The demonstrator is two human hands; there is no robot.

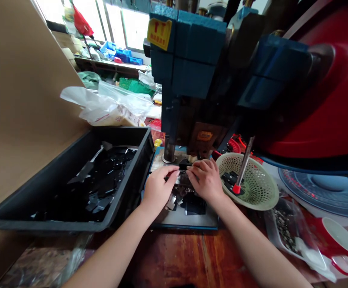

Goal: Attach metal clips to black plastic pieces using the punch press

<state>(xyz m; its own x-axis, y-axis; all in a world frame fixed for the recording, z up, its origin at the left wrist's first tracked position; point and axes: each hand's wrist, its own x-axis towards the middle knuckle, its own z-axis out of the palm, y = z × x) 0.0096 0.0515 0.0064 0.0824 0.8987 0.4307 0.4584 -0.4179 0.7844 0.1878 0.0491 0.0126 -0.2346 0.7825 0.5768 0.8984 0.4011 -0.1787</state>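
Note:
Both my hands rest on the metal base plate (188, 219) of a blue press machine (192, 64). My left hand (158, 188) and my right hand (206, 180) meet at the fingertips under the press head, pinching a small black flat part (185, 165) between them. More black flat parts (193, 204) lie loose on the plate just below my hands. A black bin (71, 184) at my left holds several black flat pieces.
A cream perforated basket (256, 188) with a few black parts stands right of my right hand; a red-tipped lever (242, 170) hangs over it. A red-and-white cup (338, 244) and a clear tray (284, 232) sit at the right. Cardboard (20, 100) walls the left.

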